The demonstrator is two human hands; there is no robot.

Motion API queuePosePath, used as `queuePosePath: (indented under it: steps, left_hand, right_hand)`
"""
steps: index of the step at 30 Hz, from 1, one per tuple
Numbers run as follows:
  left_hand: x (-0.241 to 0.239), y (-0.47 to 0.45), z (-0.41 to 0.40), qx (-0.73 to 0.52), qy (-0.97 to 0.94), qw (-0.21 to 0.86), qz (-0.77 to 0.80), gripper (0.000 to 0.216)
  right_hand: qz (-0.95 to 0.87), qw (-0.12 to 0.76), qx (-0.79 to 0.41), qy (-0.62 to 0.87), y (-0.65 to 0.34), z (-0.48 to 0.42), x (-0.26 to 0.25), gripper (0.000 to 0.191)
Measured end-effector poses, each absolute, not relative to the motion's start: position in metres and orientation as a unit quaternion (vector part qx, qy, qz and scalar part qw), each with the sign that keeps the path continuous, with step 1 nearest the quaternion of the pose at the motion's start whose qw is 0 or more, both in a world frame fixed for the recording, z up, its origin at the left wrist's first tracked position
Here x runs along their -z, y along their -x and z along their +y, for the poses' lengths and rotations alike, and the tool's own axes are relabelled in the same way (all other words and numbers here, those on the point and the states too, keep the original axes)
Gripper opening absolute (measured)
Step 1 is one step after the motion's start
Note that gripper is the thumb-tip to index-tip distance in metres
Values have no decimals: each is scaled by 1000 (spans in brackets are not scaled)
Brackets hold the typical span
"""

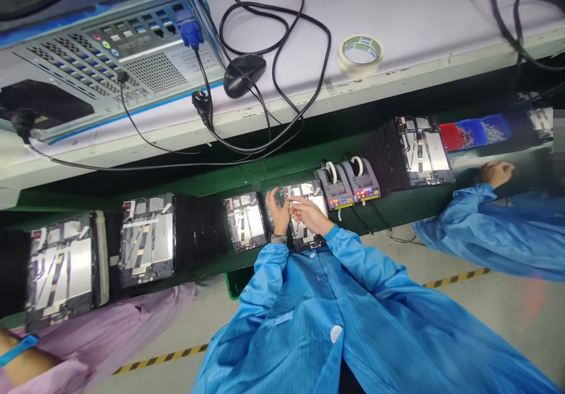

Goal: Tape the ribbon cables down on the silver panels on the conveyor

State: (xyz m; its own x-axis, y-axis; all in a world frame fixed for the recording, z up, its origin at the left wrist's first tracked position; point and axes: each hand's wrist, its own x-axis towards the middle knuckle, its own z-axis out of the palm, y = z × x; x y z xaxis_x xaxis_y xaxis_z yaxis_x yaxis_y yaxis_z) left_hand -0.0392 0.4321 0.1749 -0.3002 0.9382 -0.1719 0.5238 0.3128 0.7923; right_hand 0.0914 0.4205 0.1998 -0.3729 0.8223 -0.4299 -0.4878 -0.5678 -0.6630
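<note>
My left hand (278, 213) is raised with its fingers apart, just over the edge of a metal tablet back housing (316, 199) lying on the green conveyor (265, 173). My right hand (311, 214) reaches across that housing, its fingertips close to my left hand. Anything small between them is too hard to make out. A similar housing (246, 220) lies just left of my hands. Two electric tape dispensers (348, 185) stand to the right, each loaded with a roll.
Further housings (148, 240) and black foam pads (198, 229) line the conveyor. A co-worker's hand (497, 173) in a blue sleeve rests at the right, and a pink sleeve (110, 317) lies at the left. Above stand a computer case (119, 53), a mouse (244, 75), cables and masking tape (360, 54).
</note>
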Motion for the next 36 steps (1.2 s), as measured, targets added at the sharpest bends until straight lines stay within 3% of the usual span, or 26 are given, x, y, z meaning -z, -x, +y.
queuePosePath:
  steps: [4,13,36]
  left_hand:
    - [-175,41,432,-306,-516,328,730,45]
    - [-153,46,432,-434,-505,365,651,31]
    - [-150,51,438,-412,-538,372,634,22]
  right_hand:
    - [-183,407,-806,388,-87,417,-192,52]
    - [-163,424,-811,369,-88,419,-189,40]
    - [-123,413,-817,382,-87,427,-190,34]
